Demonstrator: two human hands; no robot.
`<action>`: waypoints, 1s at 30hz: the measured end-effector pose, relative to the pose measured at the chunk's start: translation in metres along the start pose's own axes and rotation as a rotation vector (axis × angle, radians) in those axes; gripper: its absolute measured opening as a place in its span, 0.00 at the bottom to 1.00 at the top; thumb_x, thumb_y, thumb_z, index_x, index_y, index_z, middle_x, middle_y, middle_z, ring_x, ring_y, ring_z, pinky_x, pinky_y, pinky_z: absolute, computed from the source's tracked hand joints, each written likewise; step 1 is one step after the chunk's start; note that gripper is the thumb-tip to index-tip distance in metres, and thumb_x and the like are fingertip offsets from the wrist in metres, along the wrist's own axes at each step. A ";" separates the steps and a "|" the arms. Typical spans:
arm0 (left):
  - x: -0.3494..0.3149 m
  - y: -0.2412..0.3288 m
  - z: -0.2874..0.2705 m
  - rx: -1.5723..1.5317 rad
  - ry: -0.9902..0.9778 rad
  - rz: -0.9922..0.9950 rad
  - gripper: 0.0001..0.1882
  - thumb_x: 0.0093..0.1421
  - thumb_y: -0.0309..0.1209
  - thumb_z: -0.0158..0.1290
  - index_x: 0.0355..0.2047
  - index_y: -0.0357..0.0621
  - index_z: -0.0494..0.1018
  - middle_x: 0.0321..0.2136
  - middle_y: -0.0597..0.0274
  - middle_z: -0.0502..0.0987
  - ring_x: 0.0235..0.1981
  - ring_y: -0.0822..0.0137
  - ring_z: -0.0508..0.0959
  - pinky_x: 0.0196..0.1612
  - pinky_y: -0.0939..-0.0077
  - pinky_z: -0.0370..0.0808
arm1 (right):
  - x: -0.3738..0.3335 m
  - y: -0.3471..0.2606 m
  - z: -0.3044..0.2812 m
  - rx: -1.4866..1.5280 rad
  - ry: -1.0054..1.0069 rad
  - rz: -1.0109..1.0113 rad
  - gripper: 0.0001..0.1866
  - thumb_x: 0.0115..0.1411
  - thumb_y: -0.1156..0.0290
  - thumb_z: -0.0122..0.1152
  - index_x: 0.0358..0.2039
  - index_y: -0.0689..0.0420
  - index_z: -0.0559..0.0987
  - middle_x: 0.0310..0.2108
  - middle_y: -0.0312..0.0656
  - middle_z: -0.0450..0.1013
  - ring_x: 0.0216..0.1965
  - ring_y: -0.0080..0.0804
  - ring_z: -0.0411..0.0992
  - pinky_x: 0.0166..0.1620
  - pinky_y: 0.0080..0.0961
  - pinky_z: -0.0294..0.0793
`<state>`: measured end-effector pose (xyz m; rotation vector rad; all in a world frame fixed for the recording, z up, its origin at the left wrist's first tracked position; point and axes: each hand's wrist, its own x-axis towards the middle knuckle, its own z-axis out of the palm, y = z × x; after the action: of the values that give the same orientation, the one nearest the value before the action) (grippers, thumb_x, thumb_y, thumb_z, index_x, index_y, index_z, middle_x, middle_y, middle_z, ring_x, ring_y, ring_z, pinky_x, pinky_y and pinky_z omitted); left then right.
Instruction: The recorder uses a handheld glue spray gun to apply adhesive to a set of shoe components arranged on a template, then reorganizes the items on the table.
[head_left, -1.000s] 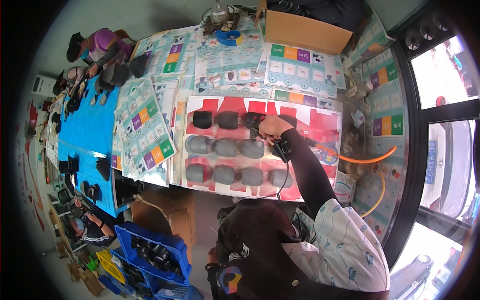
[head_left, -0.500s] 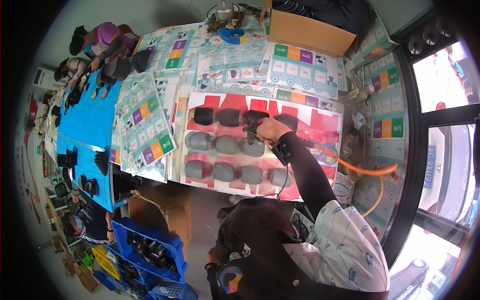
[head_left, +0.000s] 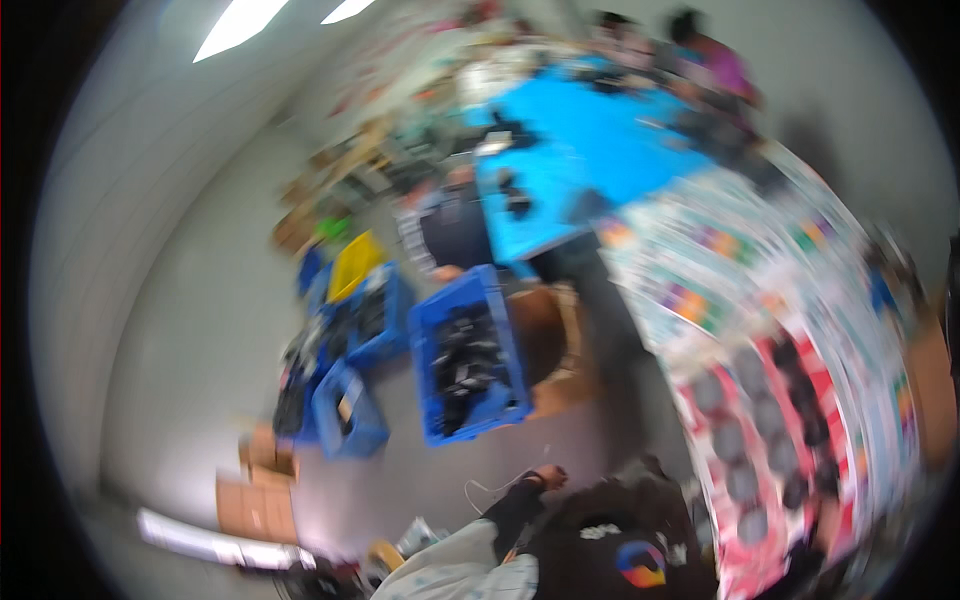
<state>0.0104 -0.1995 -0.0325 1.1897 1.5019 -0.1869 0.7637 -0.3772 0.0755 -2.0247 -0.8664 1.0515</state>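
Observation:
The picture is smeared by motion. My right hand (head_left: 826, 522) is at the near right, over the end of a red and white sheet (head_left: 735, 570). It grips a dark spray gun (head_left: 827, 478), blurred now but plainer half a second ago. Rows of rounded cup-shaped pieces lie on that sheet: grey pieces (head_left: 742, 484) to the left, black pieces (head_left: 803, 393) to the right. Away from the table, low in the middle, my left hand (head_left: 550, 478) hangs by a thin pale cord (head_left: 480, 490). Its fingers are too blurred to read.
A blue crate (head_left: 420, 370) of black parts stands left of the table, beside a cardboard box (head_left: 570, 375). More blue crates (head_left: 385, 345) and a yellow crate (head_left: 355, 265) stand further left. People (head_left: 725, 70) work around a blue-covered table (head_left: 570, 150). Brown cartons (head_left: 255, 500) sit lower left.
The view has swung left, so the table and sheet now lie at the right. My left hand shows more plainly, beside the floor area. My right hand remains over the sheet.

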 end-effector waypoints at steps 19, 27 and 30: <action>-0.572 0.254 -0.243 -0.531 0.140 2.753 0.10 0.63 0.20 0.49 0.24 0.42 0.72 0.23 0.60 0.74 0.22 0.65 0.75 0.37 0.68 0.75 | -0.084 -0.171 0.123 -0.334 0.100 0.200 0.10 0.64 0.66 0.57 0.36 0.59 0.80 0.33 0.40 0.77 0.35 0.32 0.75 0.41 0.33 0.75; -0.606 0.227 -0.198 -0.376 -0.027 2.752 0.11 0.61 0.16 0.46 0.26 0.42 0.75 0.25 0.62 0.73 0.30 0.66 0.73 0.35 0.69 0.70 | -0.082 -0.169 0.125 -0.363 0.068 0.168 0.11 0.64 0.65 0.56 0.37 0.60 0.80 0.33 0.40 0.77 0.34 0.32 0.75 0.40 0.33 0.75; -0.609 0.228 -0.181 -0.388 -0.095 2.750 0.11 0.60 0.16 0.46 0.26 0.42 0.76 0.27 0.62 0.73 0.31 0.66 0.72 0.34 0.69 0.68 | -0.080 -0.163 0.119 -0.361 0.067 0.163 0.12 0.65 0.65 0.56 0.37 0.60 0.80 0.33 0.40 0.77 0.34 0.32 0.75 0.40 0.32 0.75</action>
<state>-0.0411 -0.3086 0.6320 1.7055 -1.0405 1.6500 0.5863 -0.3213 0.1872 -2.4526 -0.9198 0.9589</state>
